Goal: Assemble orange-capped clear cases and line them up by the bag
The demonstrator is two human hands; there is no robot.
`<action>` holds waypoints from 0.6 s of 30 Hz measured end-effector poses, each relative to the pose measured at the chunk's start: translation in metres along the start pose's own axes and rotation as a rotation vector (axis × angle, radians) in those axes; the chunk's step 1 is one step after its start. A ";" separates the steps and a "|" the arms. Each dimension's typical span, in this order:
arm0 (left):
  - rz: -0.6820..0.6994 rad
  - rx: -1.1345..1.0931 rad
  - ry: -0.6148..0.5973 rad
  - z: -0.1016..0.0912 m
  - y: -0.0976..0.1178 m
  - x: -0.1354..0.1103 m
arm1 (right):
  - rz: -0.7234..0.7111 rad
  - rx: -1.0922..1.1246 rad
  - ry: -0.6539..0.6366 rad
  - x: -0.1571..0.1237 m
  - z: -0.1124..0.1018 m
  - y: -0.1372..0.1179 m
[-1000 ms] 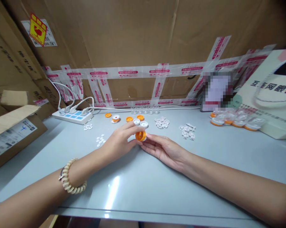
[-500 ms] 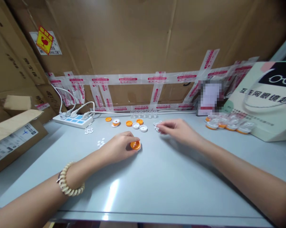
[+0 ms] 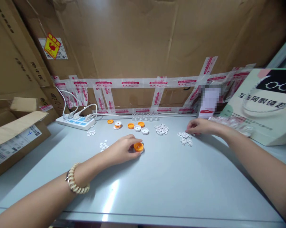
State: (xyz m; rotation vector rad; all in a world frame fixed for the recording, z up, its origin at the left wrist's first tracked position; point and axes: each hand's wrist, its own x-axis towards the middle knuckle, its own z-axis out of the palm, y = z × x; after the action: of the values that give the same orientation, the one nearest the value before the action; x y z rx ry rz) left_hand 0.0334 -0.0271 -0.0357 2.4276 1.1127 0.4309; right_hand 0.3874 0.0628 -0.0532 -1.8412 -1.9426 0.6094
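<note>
My left hand (image 3: 126,147) has its thumb and fingers closed around a small round orange cup-like part (image 3: 138,146), which has a pale rim beneath it, low over the table. Over to the right, my right hand (image 3: 200,126) is pinched at the far edge of a pile of small white cut-out pieces (image 3: 185,139). Whatever may be between its fingertips is too small to make out. A second heap of white cut-out pieces (image 3: 161,129) lies between the hands. Behind my left hand are white round caps (image 3: 145,130) and orange rings (image 3: 131,126).
A white power strip (image 3: 75,122) with plugged cables stands at the back left, beside an opened cardboard box (image 3: 17,142). Small white discs (image 3: 103,145) lie left of my left hand. Clear cups (image 3: 145,117) line the back. A paper bag (image 3: 264,107) stands at right, clear-domed parts before it.
My right hand has moved right, from the middle heap of white pieces to the pile farther right. My left hand keeps hold of the orange part. The view has shifted slightly.
</note>
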 end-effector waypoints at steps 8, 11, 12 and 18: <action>0.049 -0.047 0.120 -0.004 0.004 -0.003 | -0.071 0.508 0.153 -0.018 0.003 -0.058; 0.151 -0.090 0.292 -0.006 0.010 -0.004 | -0.094 0.959 0.014 -0.042 0.022 -0.106; 0.180 -0.117 0.354 -0.007 0.013 -0.004 | -0.077 1.073 -0.062 -0.051 0.029 -0.122; 0.087 -0.420 0.583 -0.006 0.031 -0.006 | -0.038 1.317 -0.235 -0.083 0.055 -0.167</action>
State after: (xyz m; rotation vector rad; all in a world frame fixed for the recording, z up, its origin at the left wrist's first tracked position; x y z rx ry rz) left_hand 0.0465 -0.0481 -0.0156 2.0242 0.9963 1.3177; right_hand 0.2235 -0.0293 -0.0035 -0.8759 -1.0814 1.6130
